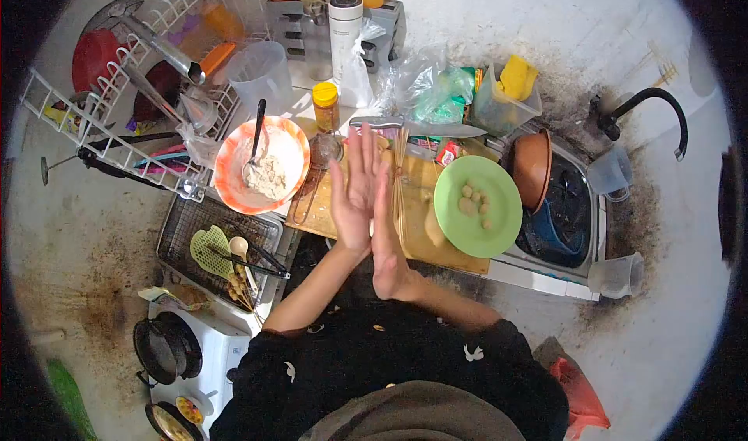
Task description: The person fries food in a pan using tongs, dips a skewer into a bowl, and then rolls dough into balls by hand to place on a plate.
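Observation:
My left hand (pixel 356 199) and my right hand (pixel 384 242) are raised over the wooden cutting board (pixel 436 246), palms facing and heels close together. The fingers of both are stretched out straight. Whatever lies between the palms, if anything, is hidden; only a small pale spot shows there. On the right, a green plate (pixel 499 227) carries several small dough balls (pixel 467 206). To the left stands an orange-and-white bowl (pixel 226 172) of pale dough mixture (pixel 269 178), a black-handled spoon (pixel 255 133) resting in it. Thin bamboo skewers (pixel 400 184) lie on the board beside my right hand.
Behind the board lie a large knife (pixel 444 128) and a yellow-lidded jar (pixel 326 106). A sink (pixel 573 238) with a brown bowl (pixel 531 168) is at the right. A wire-lined tray (pixel 175 234) and a stove (pixel 222 347) sit at the left, below a dish rack (pixel 117 129).

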The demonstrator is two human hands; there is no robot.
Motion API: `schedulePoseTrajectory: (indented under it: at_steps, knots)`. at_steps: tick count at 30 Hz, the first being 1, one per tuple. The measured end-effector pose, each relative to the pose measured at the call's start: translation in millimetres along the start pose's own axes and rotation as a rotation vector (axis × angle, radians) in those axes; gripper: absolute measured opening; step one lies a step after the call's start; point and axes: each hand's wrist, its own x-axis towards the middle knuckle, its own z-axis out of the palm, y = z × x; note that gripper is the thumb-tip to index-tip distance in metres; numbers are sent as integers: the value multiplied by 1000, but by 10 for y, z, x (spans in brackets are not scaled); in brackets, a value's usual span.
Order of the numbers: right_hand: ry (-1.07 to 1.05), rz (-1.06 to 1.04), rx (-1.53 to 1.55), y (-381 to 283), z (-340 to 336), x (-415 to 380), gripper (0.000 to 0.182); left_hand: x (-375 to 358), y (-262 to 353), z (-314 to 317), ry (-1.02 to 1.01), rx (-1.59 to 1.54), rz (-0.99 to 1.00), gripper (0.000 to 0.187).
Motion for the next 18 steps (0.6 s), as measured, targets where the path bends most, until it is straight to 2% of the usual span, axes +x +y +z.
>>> schedulePoseTrajectory:
  at_steps: [1,3,4,5,6,7,8,9,11,12,13,14,15,17,18]
  knots:
    - [-2,-2,4,41,-26,21,74,19,63,12,-3,-101,72,67]
    - [96,210,-120,144,-136,124,73,-121,-10,92,-9,-75,38,68]
    - [139,264,78,38,-101,279,84,-215,-108,74,-10,55,-76,68]
    - [140,265,77,22,-133,313,84,-262,-188,34,-13,185,-193,69]
    - [165,230,21,17,-183,333,74,-258,-254,-22,-17,186,-195,69]
    - [188,196,-38,15,-218,335,70,-254,-320,-68,-117,214,-127,69]
    - [137,563,-583,218,68,198,70,-259,-363,-96,-218,243,-61,69]
    - [70,922,-1130,405,365,43,71,-200,-308,-79,-224,244,-64,69]
    - [-1,-77,-29,98,-17,-41,72,4,-48,-1,-71,-129,-197,69]
    - [-1,-78,-25,109,-104,-33,72,27,71,42,-82,-94,-121,69]
    - [-24,71,-92,138,-174,-3,74,-1,36,50,-78,-92,-121,69]
    - [-45,222,-160,167,-211,38,77,-53,-50,69,-54,93,-92,69]
    - [-48,225,-161,179,-251,111,77,-112,-150,75,-31,273,-62,69]
    - [119,254,97,139,-326,317,90,-139,-262,12,-65,349,-102,69]
    - [136,228,187,28,-262,332,86,-116,-245,8,-32,277,-155,71]
